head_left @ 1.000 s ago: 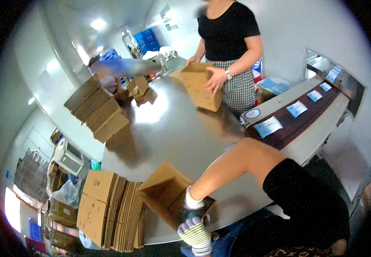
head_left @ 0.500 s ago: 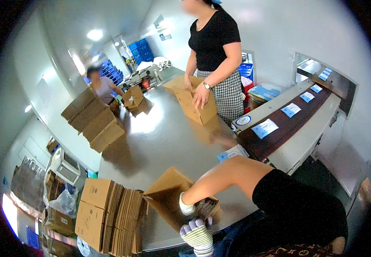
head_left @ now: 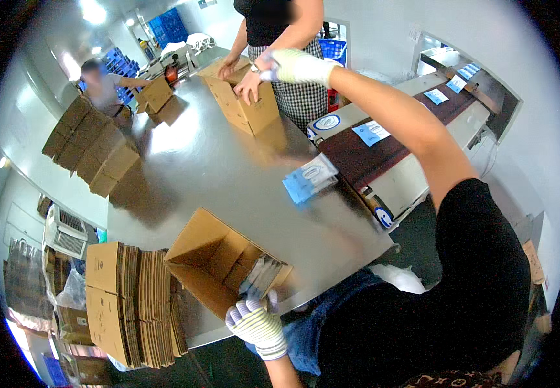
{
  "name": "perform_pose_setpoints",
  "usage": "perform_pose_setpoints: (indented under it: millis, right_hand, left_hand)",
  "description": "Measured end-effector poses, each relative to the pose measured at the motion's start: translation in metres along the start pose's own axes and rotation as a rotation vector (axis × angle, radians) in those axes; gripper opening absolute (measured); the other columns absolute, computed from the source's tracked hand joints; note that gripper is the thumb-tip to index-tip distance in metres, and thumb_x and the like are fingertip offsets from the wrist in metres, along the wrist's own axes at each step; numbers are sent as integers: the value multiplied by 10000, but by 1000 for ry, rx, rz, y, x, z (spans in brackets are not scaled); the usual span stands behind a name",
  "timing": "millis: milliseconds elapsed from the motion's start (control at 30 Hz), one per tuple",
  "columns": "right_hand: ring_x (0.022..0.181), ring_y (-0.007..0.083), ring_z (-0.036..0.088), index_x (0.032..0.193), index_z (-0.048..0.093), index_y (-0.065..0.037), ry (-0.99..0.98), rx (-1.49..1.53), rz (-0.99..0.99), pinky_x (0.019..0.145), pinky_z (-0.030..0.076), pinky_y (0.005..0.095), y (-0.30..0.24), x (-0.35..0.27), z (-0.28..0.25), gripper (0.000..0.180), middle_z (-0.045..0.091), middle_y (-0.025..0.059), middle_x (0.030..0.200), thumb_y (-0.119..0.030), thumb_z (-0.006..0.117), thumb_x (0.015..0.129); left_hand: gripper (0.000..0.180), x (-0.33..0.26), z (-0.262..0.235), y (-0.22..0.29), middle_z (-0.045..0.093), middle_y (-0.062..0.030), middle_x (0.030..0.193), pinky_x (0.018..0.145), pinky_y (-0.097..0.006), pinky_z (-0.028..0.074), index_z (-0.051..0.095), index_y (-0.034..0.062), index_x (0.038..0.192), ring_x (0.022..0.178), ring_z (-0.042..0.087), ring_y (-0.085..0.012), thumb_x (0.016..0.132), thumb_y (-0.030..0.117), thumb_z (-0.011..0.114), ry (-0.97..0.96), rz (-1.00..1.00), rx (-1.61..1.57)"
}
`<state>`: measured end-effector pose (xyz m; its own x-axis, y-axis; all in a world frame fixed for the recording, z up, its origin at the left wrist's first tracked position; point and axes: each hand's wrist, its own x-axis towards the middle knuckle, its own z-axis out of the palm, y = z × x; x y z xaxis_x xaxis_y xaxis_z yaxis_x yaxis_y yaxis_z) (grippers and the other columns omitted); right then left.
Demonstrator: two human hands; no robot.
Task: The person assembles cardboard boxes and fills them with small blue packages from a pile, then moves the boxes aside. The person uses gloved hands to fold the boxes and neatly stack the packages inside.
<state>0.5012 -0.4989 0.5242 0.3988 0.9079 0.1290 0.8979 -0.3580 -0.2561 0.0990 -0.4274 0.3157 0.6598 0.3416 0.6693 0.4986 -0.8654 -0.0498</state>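
An open cardboard box [head_left: 193,275] lies tilted at the table's near edge, its mouth toward me. Light-coloured packets [head_left: 260,273] show inside at its right end. My left hand [head_left: 257,326], in a striped knit glove, grips the box's near rim, thumb apart from the fingers. Raised over the table with the arm stretched out, my gloved right hand [head_left: 301,68] overlaps a co-worker's wrist in the picture; whether they touch, I cannot tell. Its fingers are blurred and no held thing can be made out. Between the box and the conveyor is a pile of blue-and-white packets [head_left: 309,180].
Packets [head_left: 370,133] lie spaced along the dark conveyor belt [head_left: 399,155] at right. Folded flat cartons [head_left: 115,304] stand left of my box. Across the metal table [head_left: 183,181], a co-worker handles another box [head_left: 244,107]; more cartons [head_left: 89,145] are stacked at far left, near another person.
My right hand has come out of the box and swung up and away over the table. My left hand stays at the box's rim. The whole view has shifted.
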Motion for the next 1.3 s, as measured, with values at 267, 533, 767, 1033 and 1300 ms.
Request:
perform_pose_setpoints:
  millis: [267, 533, 767, 1033, 1300]
  right_hand:
    - [1020, 290, 630, 1172, 576, 11, -221, 186, 141, 879, 497, 371, 89, -73, 128, 419, 656, 158, 1101, -212, 698, 840]
    - [1136, 330, 560, 1279, 503, -7, -539, -50, 46, 958, 445, 391, 121, 1, 153, 590, 589, 188, 1224, -249, 712, 785]
    - [751, 280, 630, 950, 686, 15, -1003, -225, 75, 722, 482, 393, 103, 38, 226, 489, 692, 165, 936, -434, 692, 756]
    - [1108, 390, 531, 1220, 466, 47, -416, -381, -318, 985, 415, 475, -23, -128, 255, 890, 503, 238, 1256, -417, 800, 539]
    - [1053, 361, 559, 1174, 484, -4, -350, -207, -587, 835, 499, 419, -34, -148, 267, 725, 554, 200, 1154, -355, 793, 620]
  left_hand:
    - [460, 16, 2, -13, 476, -93, 688, 718, -420, 396, 474, 103, 716, 695, 498, -300, 765, 525, 648, -69, -44, -2]
    - [438, 16, 13, -16, 460, -93, 685, 713, -435, 400, 474, 104, 750, 703, 497, -304, 767, 493, 674, -41, -38, -5]
    - [423, 15, 11, -20, 470, -90, 702, 726, -442, 401, 494, 107, 797, 735, 512, -314, 765, 488, 676, -60, -59, 18]
    - [421, 9, 10, -8, 501, -78, 750, 783, -449, 415, 512, 130, 811, 793, 527, -304, 758, 522, 657, -101, -35, -35]
    - [371, -1, -5, -3, 464, -57, 761, 837, -435, 423, 499, 118, 853, 761, 489, -251, 770, 425, 689, -75, -9, -66]
